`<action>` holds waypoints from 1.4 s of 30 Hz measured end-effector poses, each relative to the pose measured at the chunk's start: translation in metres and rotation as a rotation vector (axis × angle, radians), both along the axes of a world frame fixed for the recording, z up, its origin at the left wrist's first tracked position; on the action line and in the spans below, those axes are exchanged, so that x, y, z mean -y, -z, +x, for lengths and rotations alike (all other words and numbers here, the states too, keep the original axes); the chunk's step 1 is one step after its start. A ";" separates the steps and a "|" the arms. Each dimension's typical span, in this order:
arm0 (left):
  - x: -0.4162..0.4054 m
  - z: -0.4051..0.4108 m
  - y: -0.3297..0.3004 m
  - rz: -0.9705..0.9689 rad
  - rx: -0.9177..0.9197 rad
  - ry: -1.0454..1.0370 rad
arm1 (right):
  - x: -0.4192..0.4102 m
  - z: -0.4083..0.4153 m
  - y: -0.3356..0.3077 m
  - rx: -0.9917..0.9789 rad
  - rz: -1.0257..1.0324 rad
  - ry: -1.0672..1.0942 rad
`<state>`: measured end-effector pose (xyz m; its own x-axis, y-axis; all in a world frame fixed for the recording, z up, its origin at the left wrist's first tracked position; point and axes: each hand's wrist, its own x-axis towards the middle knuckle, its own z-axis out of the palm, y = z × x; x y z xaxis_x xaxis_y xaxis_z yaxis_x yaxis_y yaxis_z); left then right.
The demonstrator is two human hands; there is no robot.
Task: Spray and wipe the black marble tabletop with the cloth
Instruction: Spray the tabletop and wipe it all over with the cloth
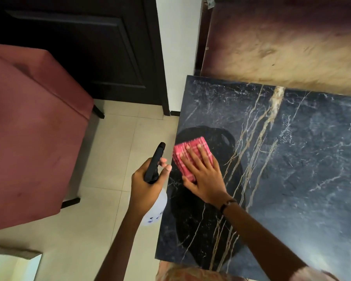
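1. Right now the wiping step looks to be in hand: the right hand (203,175) lies flat, fingers spread, pressing a folded pink checked cloth (193,157) onto the black marble tabletop (292,159), close to its left edge.

2. That hand is not clenched around the cloth; the palm and fingers simply bear down on it, with the thumb lying off the cloth's near edge, on or just above the stone.

3. Meanwhile the left hand (148,179) grips a spray bottle (155,201) by the neck, holding it just off the table's left edge, above the tiled floor (114,159). Its black trigger head (155,162) points away from the person, and the pale body hangs below the fist. Two fingers are loose beside the trigger; whether one is pulling it I cannot tell.

4. Around and below the cloth the stone looks darker and glossier, an oval patch; I would guess that is wet spray or a reflection, but I cannot be sure which.

5. Most of the top, out to the right past the gold veins (272,118), shows no such patch, so I judge the job is at an early stage.

6. Next, the cloth needs sweeping strokes across this corner with steady downward pressure, then fresh spray aimed over the stone further right, keeping the nozzle turned away from the pink chair (28,128) nearby.
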<state>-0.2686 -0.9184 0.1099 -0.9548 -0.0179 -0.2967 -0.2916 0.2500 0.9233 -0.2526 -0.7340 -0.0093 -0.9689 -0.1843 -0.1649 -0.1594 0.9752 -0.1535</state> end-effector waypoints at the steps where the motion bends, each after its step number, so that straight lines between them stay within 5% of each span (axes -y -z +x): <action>1: -0.003 -0.004 -0.001 0.006 0.002 -0.002 | -0.016 0.013 0.002 -0.007 0.005 -0.022; 9: -0.010 -0.030 -0.002 0.015 0.017 0.006 | -0.072 -0.080 -0.014 -0.007 -0.002 0.371; 14: -0.009 -0.051 0.006 -0.003 -0.006 0.037 | -0.017 -0.104 -0.004 -0.015 0.004 0.155; 18: -0.016 -0.067 0.006 0.013 0.004 0.021 | -0.057 -0.052 0.007 -0.056 0.043 -0.027; 26: -0.026 -0.095 0.005 0.023 -0.021 0.045 | -0.088 -0.163 -0.009 -0.025 -0.031 0.405; 31: -0.037 -0.112 0.005 0.047 -0.043 0.039 | -0.034 -0.170 -0.001 -0.052 -0.034 0.168; 35: -0.045 -0.122 0.003 0.040 -0.055 0.046 | -0.071 -0.117 0.012 -0.118 0.008 0.035; 42: -0.045 -0.125 -0.002 0.062 -0.050 0.012 | -0.106 -0.201 -0.003 -0.071 -0.021 0.410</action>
